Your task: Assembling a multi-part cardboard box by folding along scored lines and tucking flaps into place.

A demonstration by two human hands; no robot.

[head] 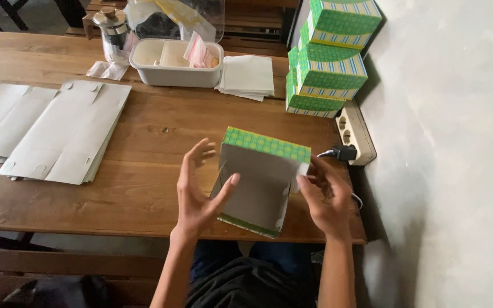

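A half-folded cardboard box (255, 182), green patterned outside and grey inside, is held above the near edge of the wooden table (144, 131), its open side toward me. My left hand (198, 188) has its fingers spread and its thumb pressed against the box's left wall. My right hand (326, 197) grips the box's right side, near a small side flap.
Stacks of flat grey box blanks (58, 128) lie at the left. Finished green boxes (329, 57) are piled at the back right beside a wall. A white tub (175, 63), glass jar (114, 34), napkin stack (248, 75) and power strip (354, 132) are also there.
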